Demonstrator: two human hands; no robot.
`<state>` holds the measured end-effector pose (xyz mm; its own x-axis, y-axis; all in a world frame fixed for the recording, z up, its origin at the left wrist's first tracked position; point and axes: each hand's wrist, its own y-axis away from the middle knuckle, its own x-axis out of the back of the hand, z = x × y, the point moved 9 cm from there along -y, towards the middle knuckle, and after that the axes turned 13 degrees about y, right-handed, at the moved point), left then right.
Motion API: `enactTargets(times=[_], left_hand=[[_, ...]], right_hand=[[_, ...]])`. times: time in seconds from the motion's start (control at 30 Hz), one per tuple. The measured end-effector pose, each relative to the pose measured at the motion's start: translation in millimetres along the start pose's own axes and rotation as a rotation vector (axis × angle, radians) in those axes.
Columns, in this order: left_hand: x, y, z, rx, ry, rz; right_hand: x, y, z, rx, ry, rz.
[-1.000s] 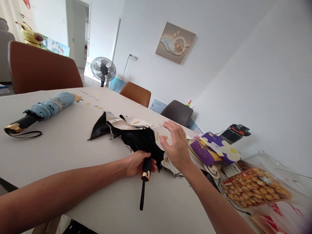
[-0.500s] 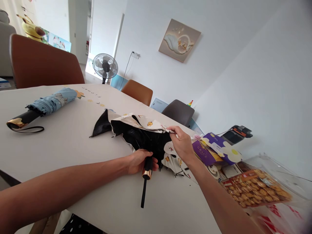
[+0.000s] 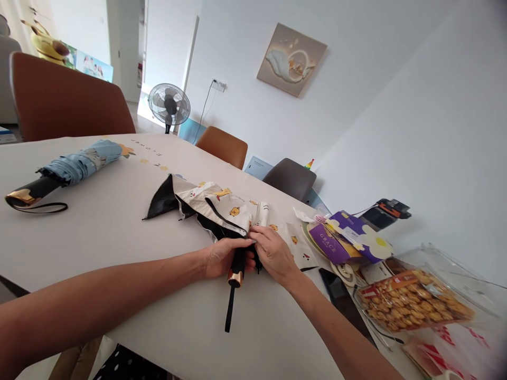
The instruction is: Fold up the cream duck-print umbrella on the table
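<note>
A white umbrella (image 3: 233, 208) with small yellow cartoon prints and a black lining lies loosely folded on the table, its canopy pointing away from me. My left hand (image 3: 224, 257) is wrapped round its black handle, just above the gold end with a hanging black strap. Close beside the left thumb, my right hand (image 3: 273, 252) pinches the canopy's edge near the top of the handle. Part of the fabric spreads out flat to the right behind that hand. Farther left rests a blue umbrella (image 3: 81, 163), rolled up, with a black and gold handle.
On the right of the table (image 3: 166, 311) are a purple box (image 3: 328, 243), a dark phone (image 3: 335, 285), a clear tub of cookies (image 3: 415, 301) and a red-and-white plastic bag (image 3: 455, 343). Chairs stand along the far side, with a fan (image 3: 169, 104) behind.
My right hand has drawn the canopy edge down and left to the handle, folding the cloth over the black lining. The left hand keeps its hold on the handle.
</note>
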<state>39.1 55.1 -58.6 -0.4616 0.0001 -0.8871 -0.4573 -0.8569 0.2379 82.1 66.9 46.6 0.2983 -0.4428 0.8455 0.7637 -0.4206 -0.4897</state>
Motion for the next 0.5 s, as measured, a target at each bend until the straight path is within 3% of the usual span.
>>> enactTargets(times=[0.1,0.27,0.4,0.5], left_hand=[[-1.2,0,3,-0.066,-0.002,0.011],[0.4,0,5,-0.131,-0.066,0.061],[1.9,1,5,-0.128,-0.130,0.086],[4.3,3,4,-0.096,-0.183,0.110]], right_hand=[[5,0,-8,0.059,0.051,0.027],[-1,1,-14,0.062,-0.086,-0.084],[-11,6,0,-0.187,-0.378,-0.213],[-14,10,13,-0.409,-0.600,-0.199]])
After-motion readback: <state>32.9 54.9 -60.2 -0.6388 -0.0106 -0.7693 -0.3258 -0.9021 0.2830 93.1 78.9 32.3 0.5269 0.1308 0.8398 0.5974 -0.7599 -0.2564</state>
